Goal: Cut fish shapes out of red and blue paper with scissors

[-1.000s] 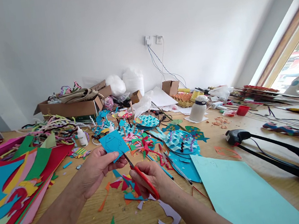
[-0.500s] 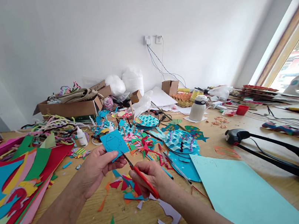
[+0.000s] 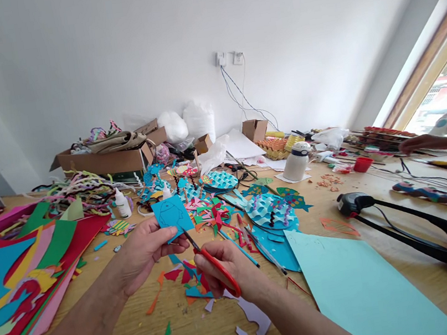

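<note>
Between the thumb and fingers of my left hand (image 3: 154, 248) is a small blue paper card (image 3: 172, 214) with a fish outline drawn on it. My right hand (image 3: 226, 270) grips red-handled scissors (image 3: 217, 266), whose blade tips meet the card's lower right edge. Whether the blades are cutting into the paper is too small to tell. Below the hands lie colored paper scraps (image 3: 195, 292) and a lilac cut-out offcut (image 3: 253, 325). A pale turquoise sheet (image 3: 359, 287) rests to the right of my right forearm.
Stacked colored paper (image 3: 54, 271) covers the left side. A white glue bottle (image 3: 122, 204), decorated blue paper discs (image 3: 270, 213) and a white flask (image 3: 296, 162) stand farther back. A black curved device (image 3: 410, 235) lies at right. Another person's hand (image 3: 417, 145) reaches in from the right edge.
Another person's hand and forearm have appeared at the right edge. The card has turned slightly in my left hand, and the scissors have shifted a little; both hands keep their grips.
</note>
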Motion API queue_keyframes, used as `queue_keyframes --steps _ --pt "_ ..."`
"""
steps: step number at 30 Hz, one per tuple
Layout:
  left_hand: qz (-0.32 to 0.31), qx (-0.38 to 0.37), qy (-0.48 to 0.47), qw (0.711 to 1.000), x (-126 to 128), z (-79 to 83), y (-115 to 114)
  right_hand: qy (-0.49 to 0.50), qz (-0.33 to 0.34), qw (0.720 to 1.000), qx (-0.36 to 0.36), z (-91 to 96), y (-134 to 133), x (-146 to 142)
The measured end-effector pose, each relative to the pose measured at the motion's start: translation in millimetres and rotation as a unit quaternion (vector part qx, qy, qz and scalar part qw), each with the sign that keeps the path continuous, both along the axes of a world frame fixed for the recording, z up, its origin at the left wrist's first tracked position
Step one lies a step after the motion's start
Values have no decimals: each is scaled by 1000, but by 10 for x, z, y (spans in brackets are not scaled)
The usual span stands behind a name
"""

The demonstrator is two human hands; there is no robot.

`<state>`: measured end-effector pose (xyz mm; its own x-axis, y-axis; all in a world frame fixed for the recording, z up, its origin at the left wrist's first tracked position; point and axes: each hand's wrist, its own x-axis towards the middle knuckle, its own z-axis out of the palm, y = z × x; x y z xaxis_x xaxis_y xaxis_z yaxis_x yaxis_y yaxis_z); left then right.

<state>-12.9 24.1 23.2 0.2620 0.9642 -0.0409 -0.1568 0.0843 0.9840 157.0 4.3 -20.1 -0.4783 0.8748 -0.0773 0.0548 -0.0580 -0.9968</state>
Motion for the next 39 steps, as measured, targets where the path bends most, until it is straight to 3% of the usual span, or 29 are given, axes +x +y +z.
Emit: queue_keyframes --steps 39 --pt "-20 -9 16 1000 -58 16 6 -3 -3 1000 -10 -43 -10 -16"
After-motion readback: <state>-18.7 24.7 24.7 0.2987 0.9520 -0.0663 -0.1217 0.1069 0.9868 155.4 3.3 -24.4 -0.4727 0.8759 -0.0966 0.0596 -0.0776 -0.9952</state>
